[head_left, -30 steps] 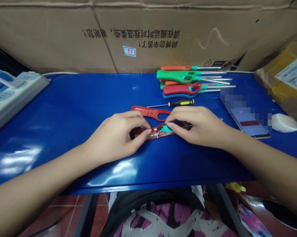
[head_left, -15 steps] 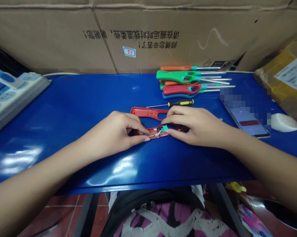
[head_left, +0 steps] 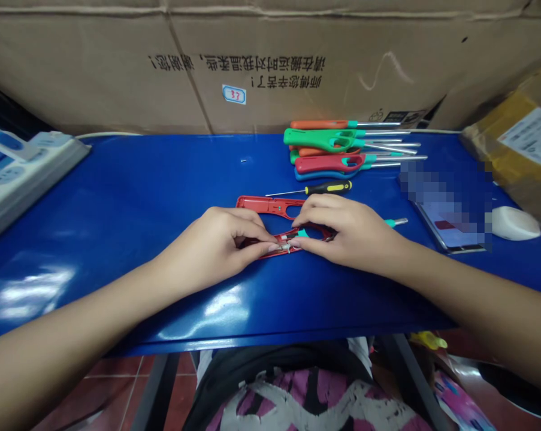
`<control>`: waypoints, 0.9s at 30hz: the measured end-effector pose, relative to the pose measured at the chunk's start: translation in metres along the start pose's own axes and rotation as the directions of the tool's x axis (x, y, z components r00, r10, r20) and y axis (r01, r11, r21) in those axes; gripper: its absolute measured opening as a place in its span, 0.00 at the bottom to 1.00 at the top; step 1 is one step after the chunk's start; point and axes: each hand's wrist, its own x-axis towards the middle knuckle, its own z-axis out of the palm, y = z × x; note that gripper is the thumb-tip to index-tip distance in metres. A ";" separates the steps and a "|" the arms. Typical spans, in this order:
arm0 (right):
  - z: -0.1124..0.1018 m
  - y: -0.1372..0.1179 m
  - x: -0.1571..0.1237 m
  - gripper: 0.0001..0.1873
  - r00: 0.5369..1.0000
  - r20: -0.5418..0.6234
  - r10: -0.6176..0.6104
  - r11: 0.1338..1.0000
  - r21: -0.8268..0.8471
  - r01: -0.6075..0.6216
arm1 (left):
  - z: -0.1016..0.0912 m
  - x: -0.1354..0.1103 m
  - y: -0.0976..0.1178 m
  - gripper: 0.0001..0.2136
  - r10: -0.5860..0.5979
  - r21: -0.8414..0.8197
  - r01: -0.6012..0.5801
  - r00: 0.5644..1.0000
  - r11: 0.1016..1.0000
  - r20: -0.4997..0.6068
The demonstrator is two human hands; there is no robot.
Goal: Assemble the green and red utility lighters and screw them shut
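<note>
An opened red gas lighter [head_left: 272, 254] lies on the blue table between my hands. Its lower half-shell carries a small metal and clear inner part [head_left: 284, 246] and a teal piece [head_left: 303, 233]. My left hand [head_left: 225, 239] is closed in a pinch at the left end of this half, covering much of it. From the right, my right hand [head_left: 346, 230] grips the other end, its thumb and fingers beside the inner parts. A metal tip [head_left: 400, 221] shows past the right hand. Just behind lies the separate red half-shell [head_left: 257, 205], partly hidden by my right fingers.
A black-and-yellow screwdriver [head_left: 328, 187] lies behind the shells. Several coloured gas lighters [head_left: 319, 139] are piled at the back. To the right are a phone [head_left: 459, 236], a white mouse [head_left: 516, 223] and a taped carton [head_left: 531, 131]. A power strip [head_left: 32, 170] stands left; a cardboard box [head_left: 117, 72] borders the back.
My left fingertips have shifted slightly right along the lighter, and the right thumb has moved left towards them. The teal piece is more covered, and the metal tip shows more on the right.
</note>
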 end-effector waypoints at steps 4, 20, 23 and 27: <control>0.004 -0.001 0.000 0.06 0.996 -0.018 0.090 0.988 0.131 -0.087 | 0.002 -0.001 0.002 0.07 0.012 0.008 -0.012 1.000 1.000 -0.006; -0.042 0.012 0.001 0.12 0.954 0.203 0.221 0.969 0.065 -0.239 | 0.008 -0.004 0.002 0.13 0.351 0.434 -0.341 0.935 0.834 0.058; -0.048 0.015 0.000 0.14 0.930 0.280 0.240 0.964 0.048 -0.263 | 0.008 -0.004 0.002 0.13 0.382 0.517 -0.366 0.921 0.774 0.080; -0.050 0.016 -0.001 0.13 0.920 0.322 0.224 0.965 0.057 -0.255 | 0.007 -0.004 0.004 0.13 0.388 0.570 -0.364 0.918 0.737 0.084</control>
